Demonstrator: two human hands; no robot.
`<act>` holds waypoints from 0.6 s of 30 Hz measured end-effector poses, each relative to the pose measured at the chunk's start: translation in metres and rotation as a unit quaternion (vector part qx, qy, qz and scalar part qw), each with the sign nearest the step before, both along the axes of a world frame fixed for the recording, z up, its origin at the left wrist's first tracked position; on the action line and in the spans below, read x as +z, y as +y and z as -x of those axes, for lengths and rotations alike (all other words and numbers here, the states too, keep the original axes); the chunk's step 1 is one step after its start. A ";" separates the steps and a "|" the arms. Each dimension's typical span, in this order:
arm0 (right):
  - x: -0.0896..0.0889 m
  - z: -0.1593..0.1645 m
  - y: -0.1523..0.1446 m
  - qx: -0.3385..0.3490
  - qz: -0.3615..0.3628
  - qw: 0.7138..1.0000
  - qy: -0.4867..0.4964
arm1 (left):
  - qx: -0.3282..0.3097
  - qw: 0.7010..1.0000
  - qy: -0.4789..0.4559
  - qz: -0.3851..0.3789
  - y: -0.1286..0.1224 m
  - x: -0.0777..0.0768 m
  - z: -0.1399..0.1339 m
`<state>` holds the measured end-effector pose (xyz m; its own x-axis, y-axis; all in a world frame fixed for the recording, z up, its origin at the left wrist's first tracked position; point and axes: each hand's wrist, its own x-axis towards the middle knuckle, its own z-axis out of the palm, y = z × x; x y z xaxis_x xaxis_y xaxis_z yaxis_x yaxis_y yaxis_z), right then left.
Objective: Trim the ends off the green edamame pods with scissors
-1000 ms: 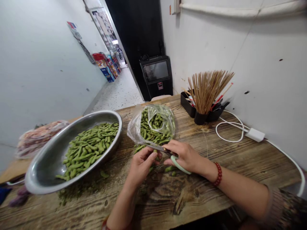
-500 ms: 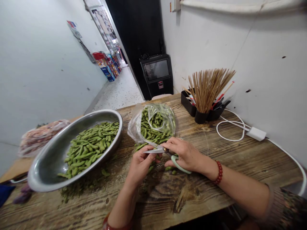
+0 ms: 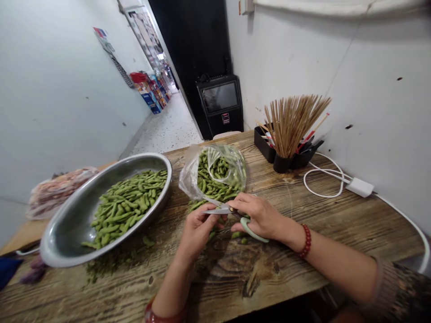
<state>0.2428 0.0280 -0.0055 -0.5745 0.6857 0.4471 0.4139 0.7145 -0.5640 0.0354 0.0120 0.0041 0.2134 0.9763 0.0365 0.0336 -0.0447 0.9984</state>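
Item 1: right hand [image 3: 261, 216], closed around scissors [image 3: 232, 214]. Pale green handle loop sits under the palm; blades point away from the hand toward the left hand, long axis roughly level across the view. Blades look near-closed; can't tell for sure.

Item 2: left hand [image 3: 198, 229], fingers pinched on 1 pod [image 3: 213, 233], mostly hidden by fingertips. Pod lies just below the blade tips, touching or nearly so; exact contact not clear. Left hand is nearer the pod; right hand is just beside, w/ the blades between them.

Item 3: clear plastic bag [image 3: 215, 172], qty 1, just beyond both hands, mouth open toward them, full of green pods; too many to count.

Item 4: loose pods on counter [image 3: 303, 269], approx. 3–4 under and beside the right hand, e.g. one [image 3: 237, 234] by the handle loop. Small trimmings also scattered near the left hand.

Item 5: metal basin [image 3: 67, 233], qty 1, well left of the left hand, tilted, holding a heap of pods; uncounted. Green scraps lie on the counter below its rim.

Item 6: black holder w/ bamboo skewers [image 3: 291, 123], 1 bundle, beyond the right hand, well apart.

Item 7: white charger and cable [image 3: 360, 187], qty 1, far right of the right hand, by the wall.

Item 8: red bead bracelet [image 3: 306, 242], 1, on the right wrist.
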 end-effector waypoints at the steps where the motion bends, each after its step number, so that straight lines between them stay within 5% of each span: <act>1: 0.000 0.000 0.000 0.001 0.001 1.000 -0.002 | 0.000 1.000 0.003 -0.001 0.000 0.001 0.000; 13: 0.000 -0.001 0.000 0.009 0.021 1.000 -0.006 | 0.012 1.000 0.018 0.006 -0.001 0.007 -0.003; 18: -0.005 -0.003 0.005 -0.040 0.027 0.997 0.059 | 0.076 0.996 0.004 -0.051 0.002 0.011 0.002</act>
